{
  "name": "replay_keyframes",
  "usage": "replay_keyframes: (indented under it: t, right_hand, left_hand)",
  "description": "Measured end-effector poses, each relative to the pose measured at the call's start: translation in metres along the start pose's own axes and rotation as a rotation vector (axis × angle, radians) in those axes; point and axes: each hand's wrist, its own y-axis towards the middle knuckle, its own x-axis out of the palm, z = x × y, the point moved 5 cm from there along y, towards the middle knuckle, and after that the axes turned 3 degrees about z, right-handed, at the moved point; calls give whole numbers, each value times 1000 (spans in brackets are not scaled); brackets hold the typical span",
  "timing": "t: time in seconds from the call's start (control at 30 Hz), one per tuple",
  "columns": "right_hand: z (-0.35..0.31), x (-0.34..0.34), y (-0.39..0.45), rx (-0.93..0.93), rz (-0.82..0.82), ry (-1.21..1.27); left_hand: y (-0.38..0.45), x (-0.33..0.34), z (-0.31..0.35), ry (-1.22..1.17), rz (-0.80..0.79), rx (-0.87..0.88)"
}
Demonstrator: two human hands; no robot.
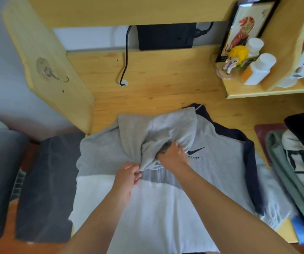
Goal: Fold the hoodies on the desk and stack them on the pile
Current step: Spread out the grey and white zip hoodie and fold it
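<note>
One grey hoodie [211,143] is spread front-up on the wooden desk [165,83], so the folding looks barely started. Left hand [129,176] pinches a bunched fold of the grey fabric near the middle, and right hand [173,153] is clenched around the gathered cloth just beside the swoosh logo [196,150]. Looks like there's a dark garment [250,162] under it too. The pile [297,171] of folded clothes sits at the right edge of the desk, so the folding and stacking are both still to go.
</note>
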Motion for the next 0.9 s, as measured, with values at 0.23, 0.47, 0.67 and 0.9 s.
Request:
replay_keyframes:
  t: [0.23, 0.47, 0.67, 0.9]
  right_hand:
    - [-6, 9, 5, -89, 10, -257]
    - [11, -29, 3, -27, -61, 380]
    - [7, -67, -45, 112, -166, 1161]
    - [-20, -149, -58, -72, 112, 1115]
  left_hand:
    - [1, 8, 0, -32, -78, -1]
    - [6, 17, 19, -41, -25, 28]
    - [-15, 44, 48, -462, -321, -177]
    - [-102, 60, 132, -819, -650, 29]
